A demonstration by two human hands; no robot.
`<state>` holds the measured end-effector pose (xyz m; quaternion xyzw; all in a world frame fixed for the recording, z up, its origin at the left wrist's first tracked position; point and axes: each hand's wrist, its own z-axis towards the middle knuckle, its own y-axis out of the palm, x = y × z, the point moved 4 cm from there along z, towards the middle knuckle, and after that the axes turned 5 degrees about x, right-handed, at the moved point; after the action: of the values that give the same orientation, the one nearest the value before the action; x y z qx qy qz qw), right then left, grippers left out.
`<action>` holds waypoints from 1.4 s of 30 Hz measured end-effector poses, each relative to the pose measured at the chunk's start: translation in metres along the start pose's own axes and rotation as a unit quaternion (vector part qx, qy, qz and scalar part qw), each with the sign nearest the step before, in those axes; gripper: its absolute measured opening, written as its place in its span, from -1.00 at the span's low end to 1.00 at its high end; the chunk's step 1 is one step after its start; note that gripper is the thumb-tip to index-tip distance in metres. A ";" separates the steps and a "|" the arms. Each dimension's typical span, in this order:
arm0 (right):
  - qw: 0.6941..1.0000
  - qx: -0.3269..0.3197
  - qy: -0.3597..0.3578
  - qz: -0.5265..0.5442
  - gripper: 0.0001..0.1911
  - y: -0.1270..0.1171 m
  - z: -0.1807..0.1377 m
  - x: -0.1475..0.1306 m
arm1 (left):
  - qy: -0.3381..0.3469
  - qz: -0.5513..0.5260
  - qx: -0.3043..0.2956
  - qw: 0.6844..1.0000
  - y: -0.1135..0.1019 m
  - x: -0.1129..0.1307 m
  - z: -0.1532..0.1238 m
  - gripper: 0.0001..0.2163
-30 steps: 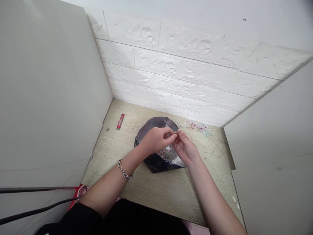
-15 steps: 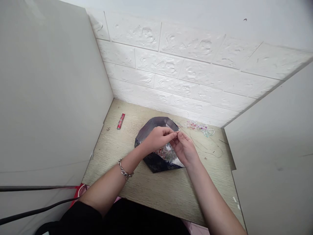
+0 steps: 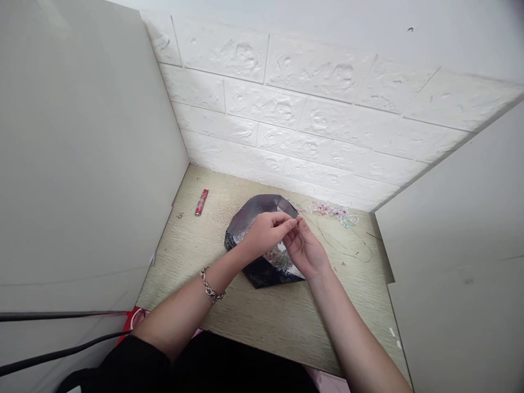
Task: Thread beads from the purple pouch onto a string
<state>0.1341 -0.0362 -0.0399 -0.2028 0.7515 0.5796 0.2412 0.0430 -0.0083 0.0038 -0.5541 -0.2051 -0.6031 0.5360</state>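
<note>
My left hand point(image 3: 270, 230), a chain bracelet point(image 3: 212, 285) on its wrist, reaches over a dark, many-sided open container point(image 3: 260, 278). Thumb and forefinger are pinched together. Against them, fingertip to fingertip, my right hand point(image 3: 308, 248) pinches too, with its other fingers curled. Whatever the fingertips hold is too small to make out. Below them, small multicoloured beads point(image 3: 279, 257) lie in the container, partly hidden by the hands. Behind my right hand, strung beads point(image 3: 333, 213) in clear, red, purple and green lie in a loose heap.
Thin thread point(image 3: 347, 255) loops over the wooden table point(image 3: 282, 322) at the right. A red tube point(image 3: 201, 202) lies at the back left. White brick-patterned wall point(image 3: 286, 109) closes off the back, with grey panels point(image 3: 82, 164) at both sides. Dark cables point(image 3: 61, 315) run in from the left.
Both hands stay over the container, fingertips together. My right hand has shifted very slightly to the left; the pinch otherwise looks the same.
</note>
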 end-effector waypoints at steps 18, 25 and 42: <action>1.000 0.018 -0.025 -0.006 -0.92 0.000 0.001 -0.002 | 0.032 0.040 0.088 0.995 0.002 0.008 -0.006 -0.75; 0.999 0.014 -0.035 -0.020 -0.92 0.000 -0.001 -0.002 | 0.029 0.050 0.081 0.995 0.002 0.010 -0.007 -0.75; 0.999 0.013 -0.037 -0.023 -0.91 0.001 -0.001 -0.003 | 0.025 0.050 0.083 0.995 0.002 0.010 -0.007 -0.74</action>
<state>0.1357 -0.0367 -0.0378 -0.1951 0.7450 0.5709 0.2847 0.0436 -0.0187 0.0096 -0.5017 -0.2132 -0.5700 0.6148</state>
